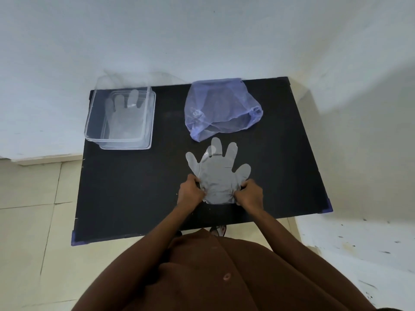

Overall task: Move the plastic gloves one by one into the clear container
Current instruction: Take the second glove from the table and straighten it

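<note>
A clear plastic glove (217, 173) lies flat on the black table (139, 189), fingers pointing away from me. My left hand (190, 192) pinches its cuff on the left side. My right hand (248, 192) pinches the cuff on the right side. The clear container (148, 122) stands at the table's far left corner, and another plastic glove (123, 117) lies flat inside it.
A crumpled bluish plastic bag (221, 108) sits at the back of the table, just beyond the held glove's fingertips. A pale wall runs close behind the table. Tiled floor shows on the left.
</note>
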